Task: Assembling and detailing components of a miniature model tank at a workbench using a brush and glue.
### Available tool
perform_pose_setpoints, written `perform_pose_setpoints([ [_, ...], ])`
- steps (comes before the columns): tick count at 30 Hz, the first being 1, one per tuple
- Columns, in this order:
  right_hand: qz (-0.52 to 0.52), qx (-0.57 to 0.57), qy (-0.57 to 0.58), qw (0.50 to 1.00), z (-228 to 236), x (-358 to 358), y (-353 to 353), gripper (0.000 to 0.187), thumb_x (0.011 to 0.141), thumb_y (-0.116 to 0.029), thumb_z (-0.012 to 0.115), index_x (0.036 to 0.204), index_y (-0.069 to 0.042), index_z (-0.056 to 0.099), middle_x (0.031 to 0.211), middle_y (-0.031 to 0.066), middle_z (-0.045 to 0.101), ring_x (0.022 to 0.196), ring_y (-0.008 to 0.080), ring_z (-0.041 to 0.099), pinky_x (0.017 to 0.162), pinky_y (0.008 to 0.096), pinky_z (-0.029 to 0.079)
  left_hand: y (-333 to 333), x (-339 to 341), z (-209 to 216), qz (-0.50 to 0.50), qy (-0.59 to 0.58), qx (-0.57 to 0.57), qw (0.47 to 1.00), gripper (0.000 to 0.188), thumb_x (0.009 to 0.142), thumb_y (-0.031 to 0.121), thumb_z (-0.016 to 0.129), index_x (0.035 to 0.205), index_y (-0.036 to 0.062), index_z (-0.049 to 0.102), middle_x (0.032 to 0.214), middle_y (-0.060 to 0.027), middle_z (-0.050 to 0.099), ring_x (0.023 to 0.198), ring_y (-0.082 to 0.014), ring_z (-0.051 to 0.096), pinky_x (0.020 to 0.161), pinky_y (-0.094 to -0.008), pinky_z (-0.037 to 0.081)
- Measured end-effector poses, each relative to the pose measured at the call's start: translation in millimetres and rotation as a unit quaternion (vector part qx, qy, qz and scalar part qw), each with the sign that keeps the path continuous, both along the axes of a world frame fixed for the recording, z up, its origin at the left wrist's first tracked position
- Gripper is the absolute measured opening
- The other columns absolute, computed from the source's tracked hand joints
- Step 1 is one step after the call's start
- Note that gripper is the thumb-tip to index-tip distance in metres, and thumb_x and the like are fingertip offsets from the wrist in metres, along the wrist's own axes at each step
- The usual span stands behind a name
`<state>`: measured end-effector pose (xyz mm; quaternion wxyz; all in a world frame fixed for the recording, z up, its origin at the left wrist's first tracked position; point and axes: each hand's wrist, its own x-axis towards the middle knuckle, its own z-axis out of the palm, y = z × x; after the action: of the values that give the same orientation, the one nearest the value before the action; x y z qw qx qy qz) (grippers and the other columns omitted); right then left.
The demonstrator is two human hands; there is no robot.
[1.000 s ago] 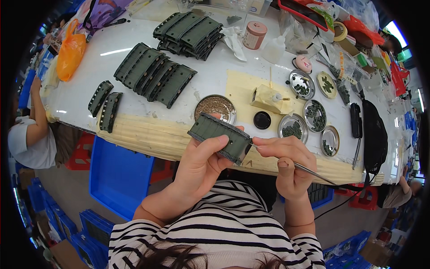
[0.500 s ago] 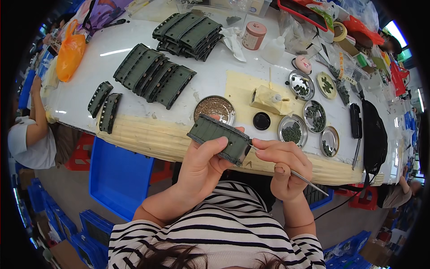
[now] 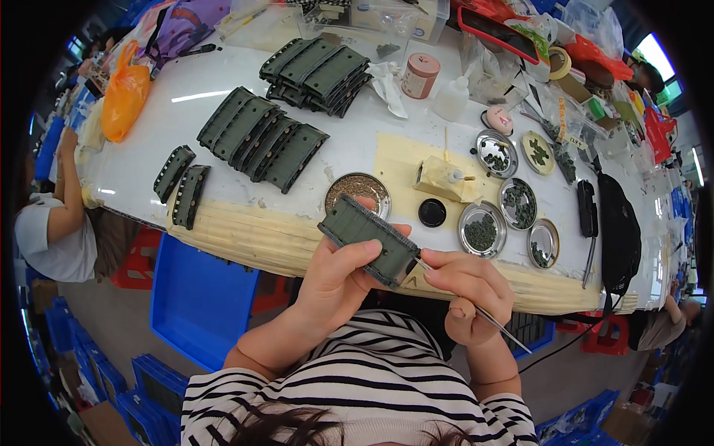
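Note:
My left hand (image 3: pixel 338 275) holds a dark green curved panel (image 3: pixel 364 236) with ridged edges, thumb on its face and fingers beneath. In my right hand (image 3: pixel 476 290) is a slim silver metal tool (image 3: pixel 509 336), pinched near its front end. Its tip meets the panel's right end, where the fingers partly hide it; whether it carries a small part I cannot make out. Just beyond the panel stands a round metal dish (image 3: pixel 372 187) of small brownish pieces. Similar green panels (image 3: pixel 256 141) lie overlapping at the left, with another pile (image 3: pixel 316 70) behind them.
Several round dishes (image 3: pixel 482 229) of small dark green parts are at the right. A black cap (image 3: pixel 432 212) and a tape-wrapped block (image 3: pixel 446 178) sit on a cream sheet. Two narrow green pieces (image 3: pixel 190 195) lie far left. A blue tray (image 3: pixel 201 297) is below the table edge.
The panel is tilted a little differently in my left hand, and its right end has shifted slightly. The metal tool stays at that end. The whole view has shifted slightly.

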<state>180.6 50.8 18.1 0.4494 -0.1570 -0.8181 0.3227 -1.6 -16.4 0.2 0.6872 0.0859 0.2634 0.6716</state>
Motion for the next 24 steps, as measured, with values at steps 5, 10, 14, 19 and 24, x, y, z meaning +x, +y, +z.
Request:
perform_pose_setpoints([
  [5, 0.024, 0.004, -0.005, 1.000, 6.5, 1.9, -5.8, 0.033, 0.077, -0.010, 0.071, 0.106, 0.003, 0.065, 0.104, 0.0185, 0.066, 0.096, 0.0301, 0.067, 0.078, 0.0349, 0.056, 0.3, -2.1, -2.1, -0.024, -0.037, 0.009, 0.999, 0.052, 0.087, 0.004, 0.056, 0.134, 0.0151, 0.037, 0.122, -0.0208, 0.057, 0.109, -0.0262, 0.061, 0.087, -0.0382, 0.055],
  [10, -0.020, 0.024, -0.006, 1.000, 7.8, -3.1, -11.2, 0.044, 0.097, -0.037, 0.052, 0.096, 0.005, 0.066, 0.091, 0.0179, 0.066, 0.088, 0.0316, 0.068, 0.077, 0.0359, 0.056, 0.5, -3.0, -5.1, -0.034, -0.053, 0.017, 0.998, 0.052, 0.087, 0.004, 0.056, 0.134, 0.0147, 0.037, 0.122, -0.0211, 0.057, 0.108, -0.0264, 0.061, 0.090, -0.0395, 0.053],
  [14, -0.017, 0.029, -0.006, 0.999, 6.2, -1.9, -11.3, 0.043, 0.096, -0.036, 0.053, 0.096, 0.005, 0.066, 0.092, 0.0182, 0.066, 0.089, 0.0317, 0.068, 0.077, 0.0358, 0.056, 1.1, -2.8, -5.8, -0.035, -0.054, 0.020, 0.998, 0.052, 0.087, 0.004, 0.056, 0.134, 0.0146, 0.038, 0.122, -0.0214, 0.057, 0.108, -0.0264, 0.061, 0.089, -0.0395, 0.054],
  [19, 0.006, 0.037, -0.012, 0.999, 9.4, -0.4, -9.0, 0.037, 0.068, -0.004, 0.073, 0.104, 0.004, 0.066, 0.099, 0.0169, 0.066, 0.094, 0.0303, 0.067, 0.075, 0.0349, 0.057, 1.2, -3.3, -4.9, -0.035, -0.055, 0.022, 0.998, 0.051, 0.087, 0.003, 0.056, 0.133, 0.0143, 0.038, 0.122, -0.0218, 0.057, 0.109, -0.0262, 0.061, 0.090, -0.0400, 0.054],
  [24, 0.019, 0.043, -0.022, 0.999, 16.0, -1.8, -5.3, 0.036, 0.065, -0.003, 0.073, 0.100, 0.004, 0.068, 0.093, 0.0151, 0.067, 0.093, 0.0290, 0.067, 0.073, 0.0342, 0.057, 1.9, -4.8, -5.4, -0.050, -0.070, 0.007, 0.996, 0.048, 0.087, 0.005, 0.056, 0.132, 0.0139, 0.040, 0.121, -0.0215, 0.057, 0.112, -0.0263, 0.059, 0.092, -0.0411, 0.052],
])
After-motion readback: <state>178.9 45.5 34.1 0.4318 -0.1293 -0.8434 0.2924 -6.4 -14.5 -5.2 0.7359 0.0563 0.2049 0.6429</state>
